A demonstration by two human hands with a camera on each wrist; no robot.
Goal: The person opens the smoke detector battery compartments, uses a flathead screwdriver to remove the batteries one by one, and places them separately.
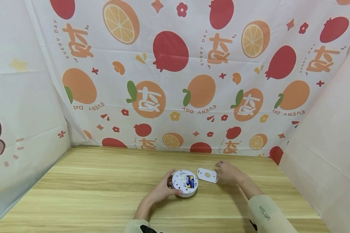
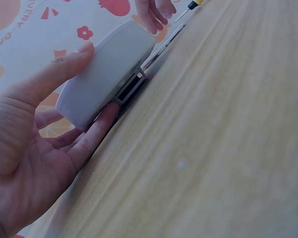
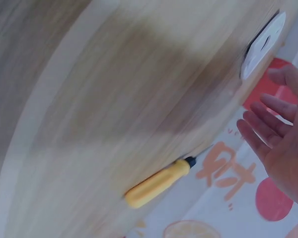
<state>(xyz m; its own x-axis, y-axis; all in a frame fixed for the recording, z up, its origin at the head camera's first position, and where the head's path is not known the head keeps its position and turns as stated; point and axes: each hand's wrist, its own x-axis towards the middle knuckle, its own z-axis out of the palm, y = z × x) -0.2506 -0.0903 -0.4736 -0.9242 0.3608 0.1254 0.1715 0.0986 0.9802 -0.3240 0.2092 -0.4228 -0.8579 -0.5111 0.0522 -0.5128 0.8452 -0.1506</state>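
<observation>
My left hand [image 1: 161, 190] grips a round white device [image 1: 179, 184], like a smoke detector, thumb on the near edge and fingers round its far side. Its flat face is turned up, with two blue-and-yellow batteries [image 1: 190, 182] in a compartment. Seen in the left wrist view, the device casing [image 2: 102, 74] is tilted, close over the table. To its right lies a flat white mounting plate [image 1: 203, 174] with a central hole. Beside that plate hovers my right hand [image 1: 229, 173]; in the right wrist view its fingers [image 3: 268, 121] are loosely bent around nothing.
A yellow-handled screwdriver [image 3: 156, 188] lies on the table near my right hand; the hand hides it in the head view. The wood-grain table [image 1: 90, 187] meets a fruit-printed cloth [image 1: 175, 97] at the back, with pale cloth at both sides.
</observation>
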